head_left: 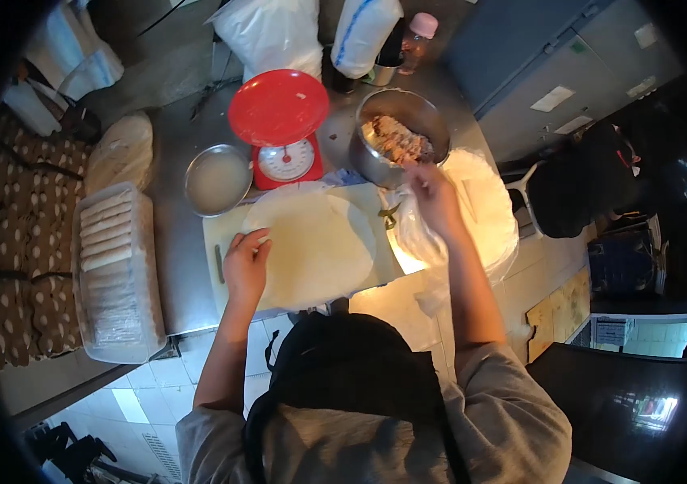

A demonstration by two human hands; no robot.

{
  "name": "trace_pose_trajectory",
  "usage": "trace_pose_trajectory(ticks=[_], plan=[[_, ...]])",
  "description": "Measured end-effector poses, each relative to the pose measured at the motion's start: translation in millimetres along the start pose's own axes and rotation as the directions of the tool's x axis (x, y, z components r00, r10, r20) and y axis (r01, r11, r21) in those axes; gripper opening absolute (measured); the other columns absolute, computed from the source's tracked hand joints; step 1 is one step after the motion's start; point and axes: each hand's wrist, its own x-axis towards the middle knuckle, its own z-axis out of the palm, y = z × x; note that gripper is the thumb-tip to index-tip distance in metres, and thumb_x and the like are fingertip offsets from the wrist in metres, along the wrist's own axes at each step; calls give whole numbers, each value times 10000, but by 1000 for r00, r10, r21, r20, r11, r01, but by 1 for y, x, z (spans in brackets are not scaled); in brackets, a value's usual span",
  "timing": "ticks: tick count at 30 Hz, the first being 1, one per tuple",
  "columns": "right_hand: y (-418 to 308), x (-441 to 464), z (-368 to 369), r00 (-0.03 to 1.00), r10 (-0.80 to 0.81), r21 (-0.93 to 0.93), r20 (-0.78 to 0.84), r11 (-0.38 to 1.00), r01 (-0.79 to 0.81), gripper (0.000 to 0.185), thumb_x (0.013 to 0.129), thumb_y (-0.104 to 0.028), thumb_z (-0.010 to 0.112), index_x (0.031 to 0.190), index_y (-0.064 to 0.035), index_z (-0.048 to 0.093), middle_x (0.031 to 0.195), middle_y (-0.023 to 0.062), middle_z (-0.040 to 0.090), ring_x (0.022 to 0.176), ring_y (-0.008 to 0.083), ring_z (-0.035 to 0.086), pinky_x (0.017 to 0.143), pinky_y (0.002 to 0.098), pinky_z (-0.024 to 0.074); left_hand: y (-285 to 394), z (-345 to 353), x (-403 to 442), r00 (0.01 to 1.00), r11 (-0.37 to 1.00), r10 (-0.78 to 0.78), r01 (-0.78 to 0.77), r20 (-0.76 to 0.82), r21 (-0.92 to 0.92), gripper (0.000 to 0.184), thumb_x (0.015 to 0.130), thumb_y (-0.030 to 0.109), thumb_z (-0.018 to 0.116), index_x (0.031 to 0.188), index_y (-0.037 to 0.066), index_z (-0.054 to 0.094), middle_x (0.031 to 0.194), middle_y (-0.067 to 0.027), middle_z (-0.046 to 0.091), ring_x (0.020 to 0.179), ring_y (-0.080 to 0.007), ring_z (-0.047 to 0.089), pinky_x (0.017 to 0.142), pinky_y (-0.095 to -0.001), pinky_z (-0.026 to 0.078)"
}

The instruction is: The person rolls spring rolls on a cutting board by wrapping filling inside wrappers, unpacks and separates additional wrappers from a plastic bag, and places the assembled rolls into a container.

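A round white wrapper sheet lies on a pale cutting board. My left hand is over the left edge of the sheet, fingers curled; whether they pinch its edge is too small to tell. At the rim of a steel pot is my right hand, its fingers bent near the chopped filling inside. More round white sheets, partly under plastic, lie right of the board. A red scale and a steel bowl of cloudy liquid stand behind the board.
On the left, a plastic tub holds several white rolls, beside egg trays. White bags and a pink-capped bottle stand at the back. A grey cabinet is at the right, with a dark chair nearby.
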Motion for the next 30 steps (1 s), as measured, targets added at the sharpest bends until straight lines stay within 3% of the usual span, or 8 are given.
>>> trace_pose_trajectory(ticks=[3,7,10,13,16,18,24,30], plan=[[30,62,-22,987,35,-257,157,966,7,216,898,-140,587,1045,1,660,943,202,672,899,323,654,785,384,504,34,46,34,990,974,143,-141,-1,-179,243,879,140,642,1118,100,655,866,-120,672,692,-211,668,622,-316,518],[68,126,3,731,415,-644,541,763,44,263,878,-203,616,1024,8,673,906,188,684,868,314,656,778,386,495,118,93,87,908,744,-58,316,414,-589,571,943,223,587,1434,90,330,833,-123,677,564,-161,622,525,-256,519],[65,137,15,522,357,-522,775,827,209,272,906,-244,561,997,-23,691,902,195,683,831,337,656,763,423,494,155,125,117,853,583,-198,499,483,-642,617,946,208,567,1432,38,228,812,-152,670,533,-181,627,481,-267,514],[86,149,16,352,348,-348,869,935,-67,242,868,-209,630,1028,-39,695,891,121,699,813,149,646,704,361,498,156,148,132,877,641,-219,459,427,-615,518,947,171,539,1368,48,263,773,-159,654,503,-198,628,438,-295,510],[95,179,10,654,392,-327,647,918,-226,244,859,-194,641,1061,-68,695,905,134,698,883,175,659,752,352,511,155,146,133,894,611,-203,434,399,-662,409,947,139,513,1296,62,314,731,-148,634,489,-209,630,414,-315,511],[94,200,18,637,440,-594,632,804,34,377,821,-280,683,1128,-62,660,1001,174,678,981,256,646,839,371,508,155,146,132,889,589,-201,445,411,-675,408,947,135,509,1303,80,319,754,-143,628,492,-206,630,420,-312,518],[116,203,76,436,212,-480,875,505,718,570,758,-356,726,1238,-82,586,1147,188,611,1036,330,595,898,411,477,152,146,133,879,541,-190,465,437,-700,473,951,130,503,1370,115,284,898,-144,618,494,-199,629,427,-307,528],[101,195,84,189,222,-260,957,943,207,535,695,-69,754,1194,-79,562,1108,94,619,998,203,557,806,345,474,149,148,132,877,501,-187,472,442,-725,514,962,167,511,1400,133,244,918,-140,613,495,-198,630,441,-305,542]])
